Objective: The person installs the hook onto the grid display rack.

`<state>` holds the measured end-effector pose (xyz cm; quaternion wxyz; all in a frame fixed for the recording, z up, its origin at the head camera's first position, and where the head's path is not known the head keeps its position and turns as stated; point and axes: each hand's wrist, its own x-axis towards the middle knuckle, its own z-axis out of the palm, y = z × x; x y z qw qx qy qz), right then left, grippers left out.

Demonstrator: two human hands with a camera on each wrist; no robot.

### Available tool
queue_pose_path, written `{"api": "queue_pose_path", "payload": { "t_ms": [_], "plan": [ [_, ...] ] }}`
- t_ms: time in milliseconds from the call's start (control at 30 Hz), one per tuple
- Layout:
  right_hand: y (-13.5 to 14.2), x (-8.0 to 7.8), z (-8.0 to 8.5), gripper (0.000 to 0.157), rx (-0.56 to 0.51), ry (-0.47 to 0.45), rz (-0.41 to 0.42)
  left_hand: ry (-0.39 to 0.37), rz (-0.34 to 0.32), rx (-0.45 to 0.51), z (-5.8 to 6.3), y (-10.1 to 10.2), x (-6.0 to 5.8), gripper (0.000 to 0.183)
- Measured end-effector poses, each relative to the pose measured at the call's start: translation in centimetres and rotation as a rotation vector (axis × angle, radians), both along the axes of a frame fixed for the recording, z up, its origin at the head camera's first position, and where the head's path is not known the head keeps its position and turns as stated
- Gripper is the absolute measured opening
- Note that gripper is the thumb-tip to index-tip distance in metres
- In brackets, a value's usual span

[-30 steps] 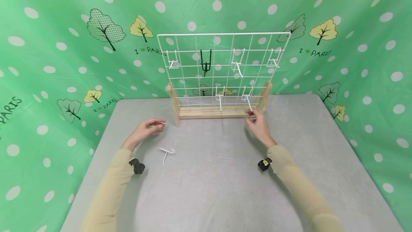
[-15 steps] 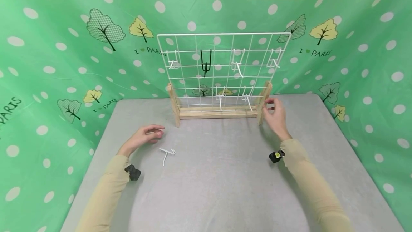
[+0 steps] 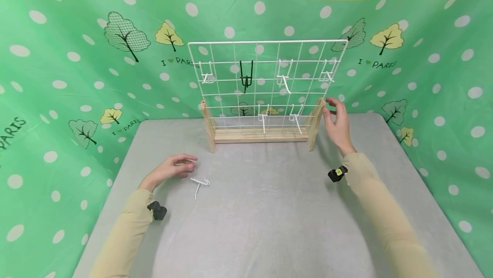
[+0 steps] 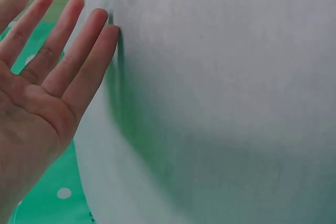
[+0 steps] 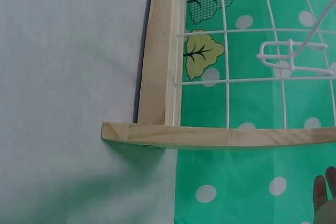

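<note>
In the head view my left hand (image 3: 171,168) hovers above the table with its fingers spread and relaxed, holding nothing. Just in front of it lies a loose white wire hook (image 3: 198,182). The left wrist view shows the same hand with its fingers extended, palm visible. My right hand (image 3: 339,128) is at the right wooden upright (image 3: 316,124) of a white wire grid rack (image 3: 265,42), fingertips close to the upright's top and loosely bent. From the right wrist, only some fingertips (image 5: 319,192) show, beside the upright.
On the grid hang a black hook (image 3: 246,82) and several white hooks, including one in the lower row (image 3: 295,117). A wooden base bar (image 3: 262,138) joins the uprights on the grey table (image 3: 254,218). Green dotted cloth (image 3: 46,81) surrounds the table.
My right hand has moved from the lower right hook, rightward and up, to the top of the right upright. My left hand has drawn slightly back toward me.
</note>
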<state>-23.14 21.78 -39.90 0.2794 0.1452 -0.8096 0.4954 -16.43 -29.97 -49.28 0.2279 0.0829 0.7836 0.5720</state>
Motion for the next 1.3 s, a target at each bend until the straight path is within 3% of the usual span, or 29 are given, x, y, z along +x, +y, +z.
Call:
{"api": "queue_pose_path", "payload": {
  "t_ms": [167, 333, 700, 1033, 1300],
  "plan": [
    [0.2, -0.6, 0.2, 0.037, -0.016, -0.051, 0.084, 0.011, -0.035, -0.016, 0.1, 0.0, 0.3, 0.043],
    [0.6, -1.2, -0.3, 0.035, -0.03, -0.071, 0.14, 0.056, -0.113, -0.021, -0.2, 0.0, 0.6, 0.042],
    [0.7, -1.9, -0.6, 0.034, -0.07, -0.085, 0.154, 0.155, -0.202, -0.156, -0.4, 0.7, 1.9, 0.027],
    [1.0, -1.7, -0.7, 0.035, -0.069, -0.105, 0.147, 0.276, -0.216, -0.224, -1.1, 1.8, 1.8, 0.017],
    [0.9, -1.7, -0.8, 0.034, -0.076, -0.096, 0.143, 0.377, -0.158, -0.24, -1.6, 2.3, 1.4, 0.007]
  ]
}}
